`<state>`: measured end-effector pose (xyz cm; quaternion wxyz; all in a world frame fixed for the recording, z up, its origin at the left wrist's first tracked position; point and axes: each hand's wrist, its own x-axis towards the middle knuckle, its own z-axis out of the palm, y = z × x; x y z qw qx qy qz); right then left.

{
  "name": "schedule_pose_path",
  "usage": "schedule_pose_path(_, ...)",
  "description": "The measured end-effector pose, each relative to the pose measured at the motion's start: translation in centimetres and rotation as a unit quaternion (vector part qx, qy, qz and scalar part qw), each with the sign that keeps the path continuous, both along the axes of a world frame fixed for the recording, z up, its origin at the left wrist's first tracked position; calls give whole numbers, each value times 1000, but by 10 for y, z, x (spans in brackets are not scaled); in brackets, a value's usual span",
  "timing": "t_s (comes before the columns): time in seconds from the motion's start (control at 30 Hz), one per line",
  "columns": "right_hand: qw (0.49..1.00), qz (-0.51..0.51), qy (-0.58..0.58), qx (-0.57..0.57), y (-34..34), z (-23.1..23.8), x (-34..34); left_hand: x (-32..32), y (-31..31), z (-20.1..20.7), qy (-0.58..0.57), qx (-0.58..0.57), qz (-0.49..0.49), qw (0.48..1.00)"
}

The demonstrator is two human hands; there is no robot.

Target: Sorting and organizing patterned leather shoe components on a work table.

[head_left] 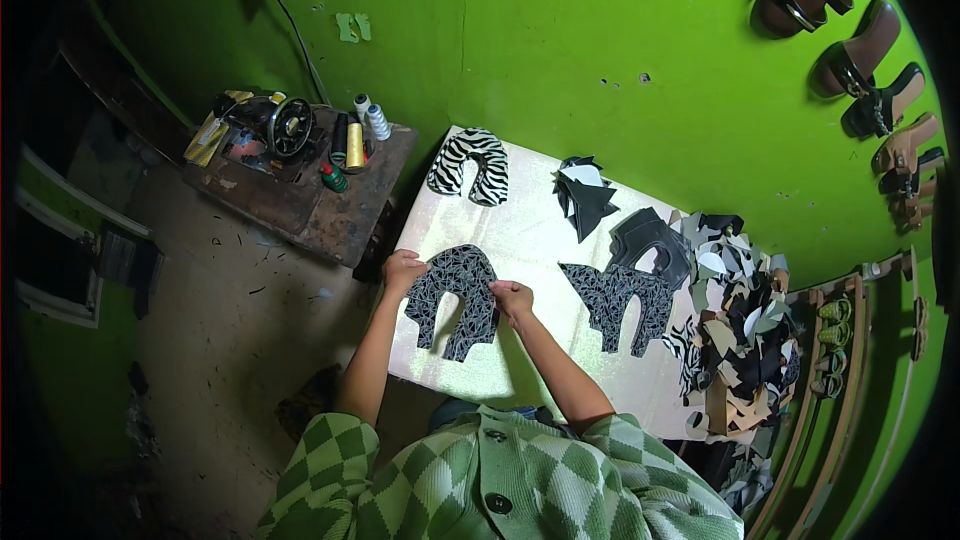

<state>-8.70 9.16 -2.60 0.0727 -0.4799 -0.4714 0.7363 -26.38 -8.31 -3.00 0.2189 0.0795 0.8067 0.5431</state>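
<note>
A horseshoe-shaped piece of black and grey patterned material (459,268) is between my hands, over the pale table (530,210). My left hand (404,272) pinches its left edge, and my right hand (513,300) grips the right edge. Whether the piece touches the tabletop, I cannot tell. Farther off lies a zebra-striped piece (489,162) of similar curved shape. To the right is another patterned piece (596,292), its upper right side against a stack of black cut pieces (650,237). A smaller pile of black and white pieces (585,202) sits near the far edge.
Mixed scraps (745,330) heap up at the table's right end. On the left, a worn wooden table (300,205) bears a sewing machine (285,130) and thread spools (355,145). Sandals (868,45) hang on the green wall, and a rack (830,410) stands at far right.
</note>
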Motion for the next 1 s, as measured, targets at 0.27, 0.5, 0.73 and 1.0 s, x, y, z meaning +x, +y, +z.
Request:
schedule_pose_path(0.27,963,24,-67,260,-9,-6,7,14,6,-8,67,-43,-3,997)
schedule_pose_path(0.5,933,39,-56,354,-17,1,5,25,3,0,119,-53,7,991)
schedule_pose_path(0.73,761,203,10,616,-23,48,13,60,13,44,342,-152,9,927)
schedule_pose_path(1.0,695,272,62,662,-32,33,11,90,16,50,437,-141,-122,880)
